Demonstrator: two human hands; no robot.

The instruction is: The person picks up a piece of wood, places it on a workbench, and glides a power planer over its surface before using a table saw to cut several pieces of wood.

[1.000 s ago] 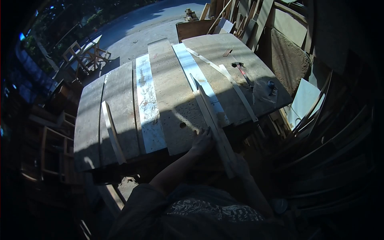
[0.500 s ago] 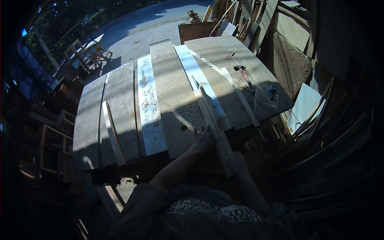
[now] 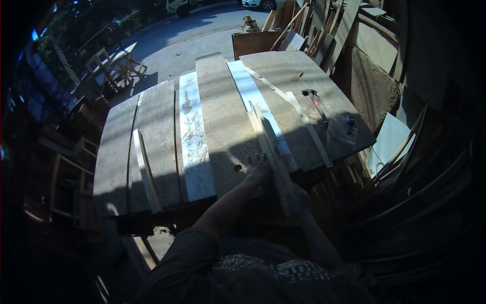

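A long narrow wooden strip (image 3: 269, 147) lies lengthwise on the worktable (image 3: 223, 116), its near end jutting past the front edge toward me. My left hand (image 3: 259, 169) rests beside the strip on its left, fingers spread on the tabletop and close to the wood. At the near end, my right hand (image 3: 298, 200) is closed around the strip, in deep shadow. A thin dark upright piece shows at the strip's far end; I cannot make out its kind. Under and beside the strip runs a pale panel (image 3: 243, 83).
On the right lie a hammer (image 3: 315, 103), thin wood slats (image 3: 306, 124) and a clear plastic bag (image 3: 343, 133). Another strip (image 3: 144, 164) lies at left. Boards (image 3: 349, 30) lean at the right; a wooden trestle (image 3: 114, 63) stands far left. Vehicles (image 3: 260, 4) are on the road.
The view has tilted up slightly, bringing vehicles into sight at the top. My left hand's fingers look more spread beside the strip. My right hand still holds the near end.
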